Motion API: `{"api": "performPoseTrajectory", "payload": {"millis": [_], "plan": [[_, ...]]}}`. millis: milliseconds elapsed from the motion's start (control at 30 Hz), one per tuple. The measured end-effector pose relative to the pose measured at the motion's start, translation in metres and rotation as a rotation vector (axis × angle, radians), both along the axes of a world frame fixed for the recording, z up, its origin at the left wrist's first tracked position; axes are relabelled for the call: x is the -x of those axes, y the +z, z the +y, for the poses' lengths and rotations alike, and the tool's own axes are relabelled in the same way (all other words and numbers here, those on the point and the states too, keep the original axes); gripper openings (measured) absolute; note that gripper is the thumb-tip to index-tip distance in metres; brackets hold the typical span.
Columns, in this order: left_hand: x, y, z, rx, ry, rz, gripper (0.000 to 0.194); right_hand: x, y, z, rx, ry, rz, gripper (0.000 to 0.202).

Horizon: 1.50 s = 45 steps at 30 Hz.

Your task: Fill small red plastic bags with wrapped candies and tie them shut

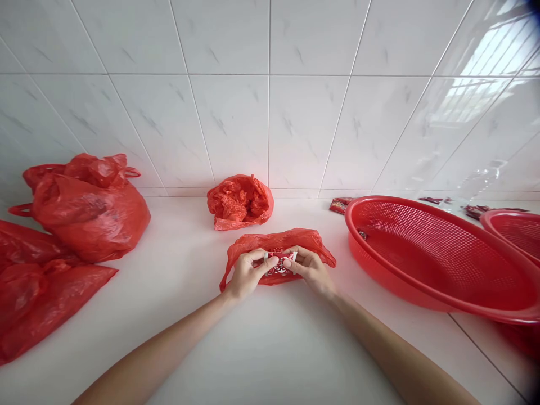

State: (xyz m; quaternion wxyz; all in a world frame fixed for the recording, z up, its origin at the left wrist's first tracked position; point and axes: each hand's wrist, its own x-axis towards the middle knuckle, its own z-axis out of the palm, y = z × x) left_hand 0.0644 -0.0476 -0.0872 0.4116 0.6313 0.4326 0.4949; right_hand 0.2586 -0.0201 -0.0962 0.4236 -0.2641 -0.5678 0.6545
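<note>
A small red-and-white packet (281,263) is held between both hands over a flattened red plastic bag (304,239) on the white counter. My left hand (248,274) pinches the packet's left end between thumb and fingers. At its right end, my right hand (311,270) grips it the same way. The two thumbs lie on the packet's face, a little apart. Part of the red bag spreads out behind and to both sides of the hands.
Behind stands a crumpled red bag (240,201). Full red bags (90,208) sit at the left. A large red basket (400,253) is on the right, with a second basket (517,228) beyond and small packets (340,205) behind. A tiled wall (228,129) closes the back.
</note>
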Motion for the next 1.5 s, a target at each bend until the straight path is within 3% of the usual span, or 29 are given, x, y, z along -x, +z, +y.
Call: {"api": "performPoseTrajectory", "payload": {"millis": [100,233,533,800,967,1133,1233,1333,1400,1500], "plan": [[-0.001,0.001,-0.002,0.016,-0.011,-0.030,0.016,0.000,-0.001,0.000,-0.014,-0.009,-0.005,0.023],[-0.003,0.003,-0.004,0.028,-0.026,-0.069,0.016,0.001,0.000,-0.001,-0.042,-0.011,0.016,0.023],[-0.003,0.003,-0.004,0.080,-0.003,-0.134,0.025,0.003,0.002,-0.004,-0.024,0.027,0.074,0.019],[-0.007,0.000,-0.003,0.195,-0.035,-0.315,0.033,0.006,0.007,-0.007,-0.007,0.025,0.099,0.021],[-0.006,0.002,-0.003,0.200,-0.039,-0.275,0.035,0.007,0.008,-0.009,-0.021,0.001,0.073,0.022],[-0.004,0.004,-0.003,0.191,0.011,-0.201,0.037,0.001,0.012,-0.009,-0.130,-0.085,-0.123,0.024],[-0.001,0.003,0.000,0.196,0.079,-0.127,0.038,-0.007,0.008,0.001,-0.342,-0.295,-0.309,0.024],[0.002,0.000,0.005,0.179,0.140,-0.045,0.036,-0.016,-0.003,0.015,-0.507,-0.464,-0.522,0.038],[0.004,0.000,0.008,0.158,0.145,0.004,0.034,-0.020,-0.010,0.021,-0.554,-0.497,-0.660,0.046],[0.008,0.001,0.012,0.115,0.132,0.067,0.035,-0.024,-0.013,0.025,-0.590,-0.505,-0.853,0.038]]}}
